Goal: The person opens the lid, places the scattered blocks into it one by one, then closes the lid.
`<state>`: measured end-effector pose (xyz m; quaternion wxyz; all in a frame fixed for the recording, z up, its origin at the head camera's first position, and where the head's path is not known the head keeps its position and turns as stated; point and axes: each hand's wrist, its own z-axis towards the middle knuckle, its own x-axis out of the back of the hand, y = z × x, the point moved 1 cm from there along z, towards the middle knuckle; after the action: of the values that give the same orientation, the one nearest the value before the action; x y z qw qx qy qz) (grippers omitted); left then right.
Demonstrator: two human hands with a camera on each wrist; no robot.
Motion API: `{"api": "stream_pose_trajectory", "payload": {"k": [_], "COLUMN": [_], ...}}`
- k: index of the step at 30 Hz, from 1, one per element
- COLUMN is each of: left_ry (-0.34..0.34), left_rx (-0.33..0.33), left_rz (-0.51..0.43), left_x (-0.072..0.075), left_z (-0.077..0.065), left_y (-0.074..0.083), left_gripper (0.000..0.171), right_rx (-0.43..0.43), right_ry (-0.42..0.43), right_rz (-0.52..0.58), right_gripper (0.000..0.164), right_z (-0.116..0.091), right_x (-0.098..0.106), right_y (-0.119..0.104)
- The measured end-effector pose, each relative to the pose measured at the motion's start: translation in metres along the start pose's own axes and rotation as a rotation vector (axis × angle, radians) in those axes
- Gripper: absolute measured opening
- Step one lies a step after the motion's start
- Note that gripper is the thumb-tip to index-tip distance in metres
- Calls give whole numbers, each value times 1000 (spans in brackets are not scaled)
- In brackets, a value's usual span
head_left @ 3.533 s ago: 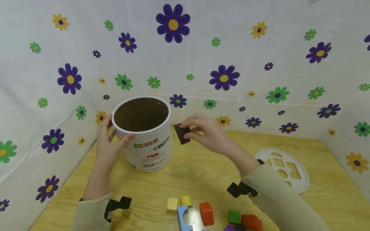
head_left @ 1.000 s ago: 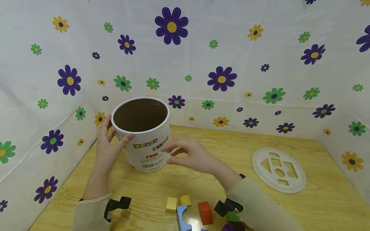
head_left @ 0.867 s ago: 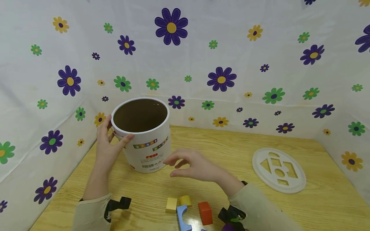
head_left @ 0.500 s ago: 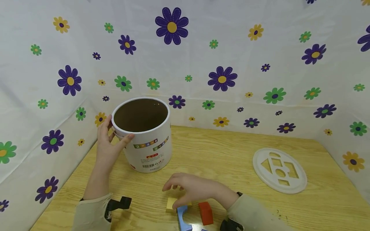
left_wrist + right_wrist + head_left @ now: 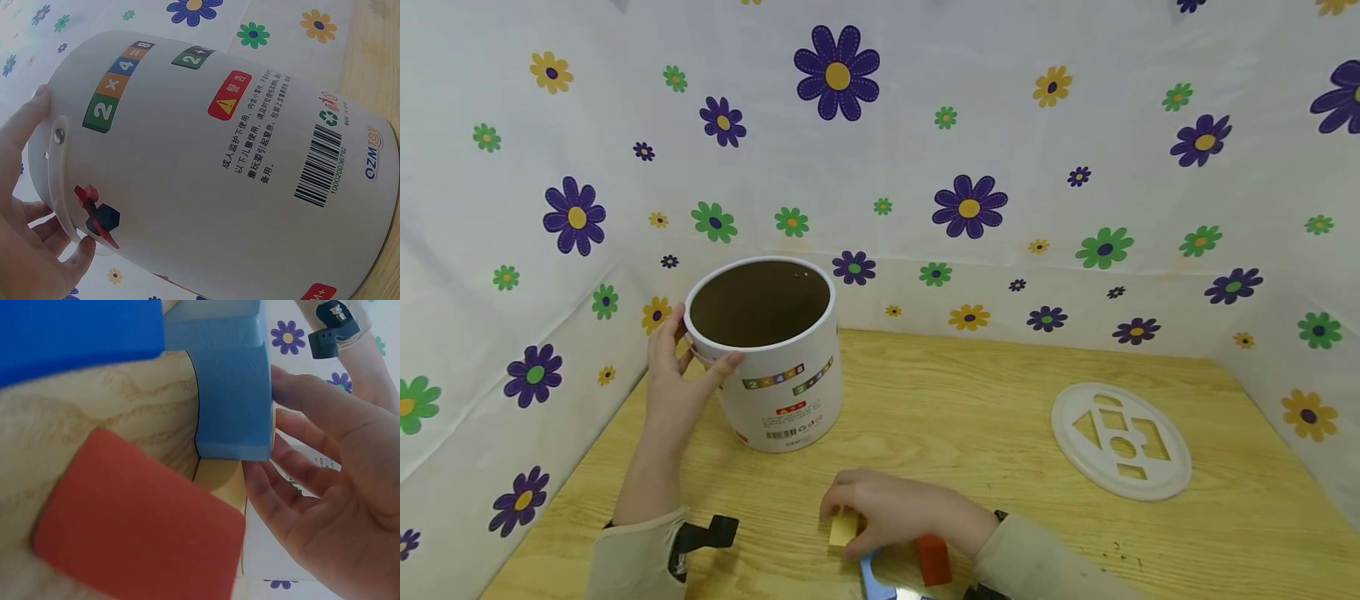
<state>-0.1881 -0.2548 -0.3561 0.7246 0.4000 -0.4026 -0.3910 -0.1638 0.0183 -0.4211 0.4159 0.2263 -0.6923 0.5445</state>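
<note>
My left hand (image 5: 681, 392) holds the white bucket (image 5: 782, 396) just below its rim, thumb on the front and fingers round the left side. In the left wrist view, the bucket's printed wall (image 5: 206, 144) and pale handle strap (image 5: 57, 162) show close up. The bucket stands upright; its inside looks dark. My right hand (image 5: 891, 508) is low over the blocks, fingers and thumb curled round a yellow block (image 5: 842, 533). Against it lies a blue arch block (image 5: 874, 579), beside the thumb. In the right wrist view, the blue arch block (image 5: 234, 394) hides most of the yellow one.
A red block (image 5: 934, 560) sits right of the blue arch, under my right wrist. A white round lid with shaped holes (image 5: 1172, 483) lies on the right of the wooden table (image 5: 955, 400). Flower-patterned white cloth (image 5: 895, 150) closes off the back and sides.
A dark block was in my right hand earlier; it is gone from the hand. My right hand has come down from beside the bucket to the yellow block. The left hand keeps its hold.
</note>
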Motion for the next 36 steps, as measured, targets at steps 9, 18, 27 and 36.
{"api": "stream_pose_trajectory", "payload": {"k": [9,18,27,36], "left_ry": [1,-2,3,2], "left_rx": [4,3,17,14], "left_rz": [-2,6,7,4], "left_x": [0,-1,1,0], "left_z": [1,1,0,0], "left_y": [-4,-1,-2,-1], "left_gripper": [92,92,92,91], "right_rx": [-71,-42,-31,7], "right_ry": [16,28,97,185], "right_rz": [15,-30,19,85], "right_gripper": [34,26,24,19], "right_z": [0,0,-4,-7], "right_x": [-2,-1,5,17], "right_y": [-3,-6,-9,-10]}}
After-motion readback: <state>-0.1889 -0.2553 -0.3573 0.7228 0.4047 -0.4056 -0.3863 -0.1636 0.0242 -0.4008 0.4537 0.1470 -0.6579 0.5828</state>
